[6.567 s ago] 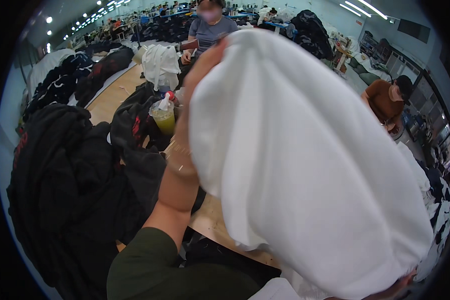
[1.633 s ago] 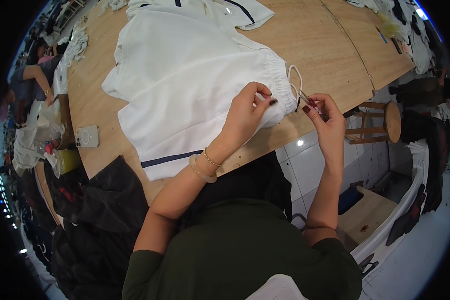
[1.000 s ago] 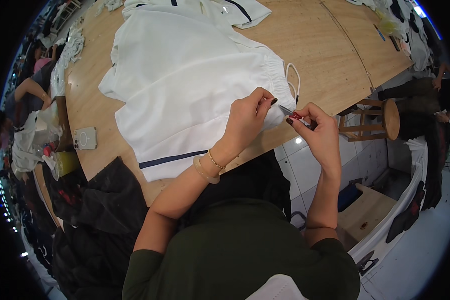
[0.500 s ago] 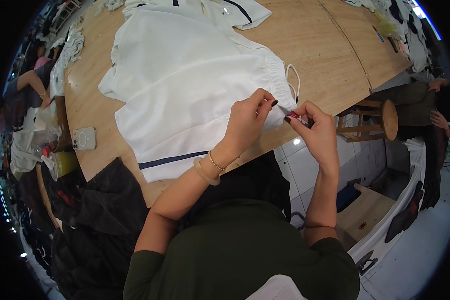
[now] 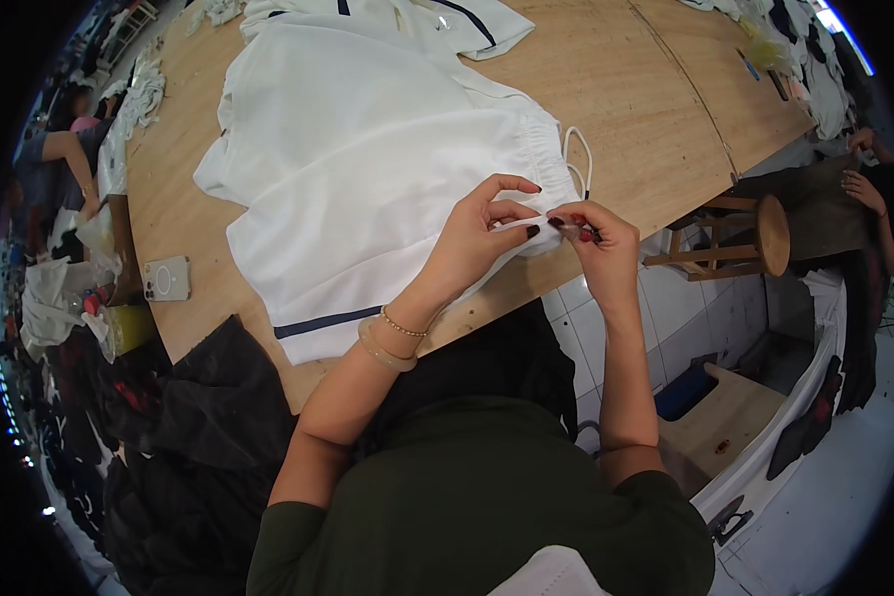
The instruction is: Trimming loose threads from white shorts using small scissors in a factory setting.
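White shorts (image 5: 368, 169) with a navy stripe along the hem lie spread on the wooden table, their gathered elastic waistband towards the right. My left hand (image 5: 482, 228) is over the waistband's near corner, thumb and index finger apart and the other fingers bent; nothing shows gripped in it. Close beside it, my right hand (image 5: 601, 238) is closed round a small red tool (image 5: 586, 233), mostly hidden by the fingers. The right fingertips meet the waistband edge. A white drawstring (image 5: 586, 149) with a dark tip loops out beyond my hands.
Another white garment (image 5: 477, 25) with navy trim lies at the far side of the table (image 5: 656, 129). A phone (image 5: 167, 278) rests at the left edge. To the right are a wooden stool (image 5: 773, 235) and a person holding dark cloth (image 5: 810, 214). Another person sits far left.
My left fingers have opened from a pinch, and my right hand has moved left against the waistband, turning the red tool inward. The person at right has shifted their hands.
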`<state>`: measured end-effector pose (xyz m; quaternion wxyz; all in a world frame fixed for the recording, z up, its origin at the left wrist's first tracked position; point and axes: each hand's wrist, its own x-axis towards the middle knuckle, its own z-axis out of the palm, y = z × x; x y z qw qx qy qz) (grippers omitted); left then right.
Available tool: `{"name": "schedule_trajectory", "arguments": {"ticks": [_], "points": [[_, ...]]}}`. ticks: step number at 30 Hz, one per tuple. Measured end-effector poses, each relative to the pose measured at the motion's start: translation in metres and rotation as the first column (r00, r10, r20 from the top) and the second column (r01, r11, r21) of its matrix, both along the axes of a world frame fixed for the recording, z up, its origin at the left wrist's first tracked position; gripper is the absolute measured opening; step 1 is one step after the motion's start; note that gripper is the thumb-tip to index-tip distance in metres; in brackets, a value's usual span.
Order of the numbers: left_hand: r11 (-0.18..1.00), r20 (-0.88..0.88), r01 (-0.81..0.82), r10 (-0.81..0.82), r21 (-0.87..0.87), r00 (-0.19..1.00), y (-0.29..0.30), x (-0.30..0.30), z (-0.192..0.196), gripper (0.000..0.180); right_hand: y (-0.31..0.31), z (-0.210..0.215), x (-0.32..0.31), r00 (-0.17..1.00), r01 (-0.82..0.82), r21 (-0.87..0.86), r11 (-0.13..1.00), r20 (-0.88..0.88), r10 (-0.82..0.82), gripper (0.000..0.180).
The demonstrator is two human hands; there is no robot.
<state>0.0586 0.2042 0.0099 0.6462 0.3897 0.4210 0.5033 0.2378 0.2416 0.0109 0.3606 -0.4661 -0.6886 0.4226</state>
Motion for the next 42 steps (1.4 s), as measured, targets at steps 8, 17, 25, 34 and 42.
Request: {"name": "schedule_trajectory", "arguments": {"ticks": [8,17,25,34,42], "points": [[0.999,-0.134,-0.037,0.042,0.04,0.99,-0.003,0.008,-0.011,0.038,-0.007,0.023,0.009,0.961,0.076,-0.301,0.951,-0.231,-0.151,0.018],[0.962,-0.444,-0.163,0.247,0.219,0.861,-0.008,0.024,-0.005,0.041,-0.026,0.023,0.018,0.996,-0.062,-0.524,0.849,-0.085,0.02,0.015],[0.944,-0.465,-0.177,0.294,0.279,0.835,-0.009,0.024,-0.01,0.042,-0.025,0.026,0.013,0.998,-0.048,-0.537,0.842,-0.057,0.021,0.014],[0.951,-0.502,-0.154,0.275,0.269,0.82,-0.013,0.022,-0.006,0.04,-0.026,0.021,0.011,0.996,-0.055,-0.517,0.854,-0.085,0.013,0.015],[0.951,-0.464,-0.17,0.276,0.257,0.842,-0.003,0.017,-0.015,0.039,-0.017,0.021,0.009,0.947,-0.138,-0.465,0.875,-0.321,-0.021,0.016]]}}
